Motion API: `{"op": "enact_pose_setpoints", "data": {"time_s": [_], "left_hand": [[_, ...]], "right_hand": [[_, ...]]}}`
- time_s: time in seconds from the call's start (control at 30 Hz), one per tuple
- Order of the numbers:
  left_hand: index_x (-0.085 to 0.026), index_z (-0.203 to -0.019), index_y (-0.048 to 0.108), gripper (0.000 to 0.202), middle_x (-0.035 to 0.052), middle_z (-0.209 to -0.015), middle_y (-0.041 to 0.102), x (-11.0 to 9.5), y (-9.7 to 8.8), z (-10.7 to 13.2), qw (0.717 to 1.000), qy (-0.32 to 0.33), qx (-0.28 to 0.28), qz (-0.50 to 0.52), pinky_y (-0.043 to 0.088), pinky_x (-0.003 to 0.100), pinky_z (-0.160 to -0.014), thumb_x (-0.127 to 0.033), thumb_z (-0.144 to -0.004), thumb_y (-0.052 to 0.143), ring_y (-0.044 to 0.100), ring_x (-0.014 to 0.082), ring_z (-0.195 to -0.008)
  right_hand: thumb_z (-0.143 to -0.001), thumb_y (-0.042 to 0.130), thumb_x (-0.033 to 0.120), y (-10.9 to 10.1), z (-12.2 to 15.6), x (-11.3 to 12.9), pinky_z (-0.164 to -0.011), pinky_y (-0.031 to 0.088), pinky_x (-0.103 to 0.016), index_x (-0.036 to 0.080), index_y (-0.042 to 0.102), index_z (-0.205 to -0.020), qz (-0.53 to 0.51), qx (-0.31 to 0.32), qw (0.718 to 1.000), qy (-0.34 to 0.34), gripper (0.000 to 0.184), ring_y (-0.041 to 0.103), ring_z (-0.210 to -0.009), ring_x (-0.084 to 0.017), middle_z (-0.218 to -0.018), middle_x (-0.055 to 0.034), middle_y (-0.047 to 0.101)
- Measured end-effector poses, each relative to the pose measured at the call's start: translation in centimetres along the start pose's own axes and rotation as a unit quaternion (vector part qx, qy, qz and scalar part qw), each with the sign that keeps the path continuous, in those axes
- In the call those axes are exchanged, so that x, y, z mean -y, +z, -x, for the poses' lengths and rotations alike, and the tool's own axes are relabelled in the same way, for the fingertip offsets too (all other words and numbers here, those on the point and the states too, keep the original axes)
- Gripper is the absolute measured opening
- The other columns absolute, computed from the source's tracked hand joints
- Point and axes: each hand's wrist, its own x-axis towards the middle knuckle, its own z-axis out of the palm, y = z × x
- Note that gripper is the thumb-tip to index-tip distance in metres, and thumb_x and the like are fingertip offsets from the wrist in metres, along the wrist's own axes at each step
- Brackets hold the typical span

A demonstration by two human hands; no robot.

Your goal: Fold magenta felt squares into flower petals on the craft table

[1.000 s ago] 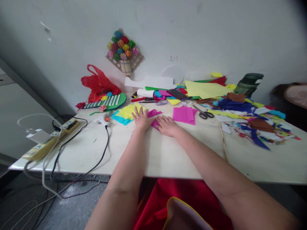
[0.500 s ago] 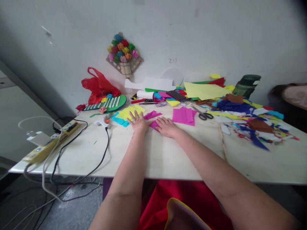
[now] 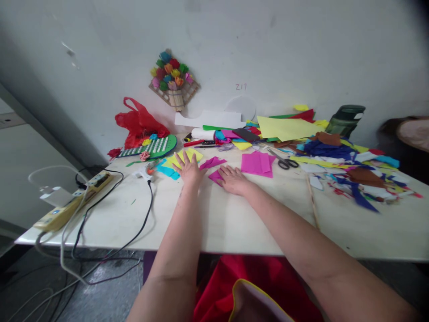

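Observation:
My left hand (image 3: 189, 169) has its fingers spread over the near edge of the yellow paper (image 3: 196, 154). Blue paper (image 3: 167, 170) sticks out from beneath that yellow sheet. Flat on the table, my right hand (image 3: 232, 180) rests with its fingers stretched out on a small magenta paper piece (image 3: 215, 176), covering part of it. Another folded magenta strip (image 3: 213, 163) lies between and just beyond the hands. Right of my right hand sits a stack of magenta paper squares (image 3: 256, 163), with black-handled scissors (image 3: 287, 163) beside it.
A glue gun (image 3: 145, 173) and a yellow power strip (image 3: 72, 203) with cables stand at left. Behind are a green board (image 3: 164, 144) with paper flowers and a red plastic bag (image 3: 140, 120). Colored paper scraps (image 3: 365, 176), a wooden stick (image 3: 313, 203) and a green bottle (image 3: 345, 120) are at right.
My left hand has shifted slightly left, away from the magenta piece, opening a gap between the hands. My right hand stays on the magenta paper. The view has tilted a little.

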Motion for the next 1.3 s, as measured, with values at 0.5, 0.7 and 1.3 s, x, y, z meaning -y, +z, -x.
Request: {"op": "enact_pose_setpoints", "data": {"time_s": [0.5, 0.7, 1.3], "left_hand": [[-0.018, -0.071, 0.065, 0.020, 0.0068, -0.072, 0.066, -1.5, 1.5, 0.5, 0.940, 0.086, 0.122, 0.307, 0.044, 0.029, -0.067, -0.028, -0.057, 0.074, 0.056, 0.0188, -0.065], [-0.016, -0.089, 0.066, 0.027, 0.0070, -0.091, 0.068, -1.5, 2.0, 0.2, 0.953, 0.129, 0.159, 0.223, 0.045, 0.028, -0.075, -0.023, -0.063, 0.069, 0.059, 0.0170, -0.078], [-0.018, -0.095, 0.069, 0.029, 0.0039, -0.093, 0.069, -1.6, 3.8, 0.0, 0.920, 0.273, 0.128, 0.251, 0.047, 0.025, -0.083, -0.012, -0.068, 0.060, 0.062, 0.0144, -0.084]], "right_hand": [[-0.090, 0.020, 0.048, -0.1, -0.3, -0.9, -0.110, 0.012, -0.049, 0.016, 0.019, -0.145, -0.010, 0.016, 1.000, -0.013, 0.064, 0.009, -0.139, -0.025, -0.152, -0.0057, 0.014], [-0.091, 0.033, 0.035, -0.7, -1.3, -3.6, -0.110, 0.022, -0.034, 0.015, 0.045, -0.134, -0.155, -0.104, 0.982, -0.020, 0.048, 0.030, -0.133, -0.020, -0.143, -0.0087, 0.037], [-0.085, 0.046, 0.024, -0.6, -1.5, -4.9, -0.086, 0.041, -0.027, 0.016, 0.060, -0.117, -0.105, -0.168, 0.980, 0.004, 0.036, 0.056, -0.100, -0.019, -0.113, -0.0099, 0.063]]}}
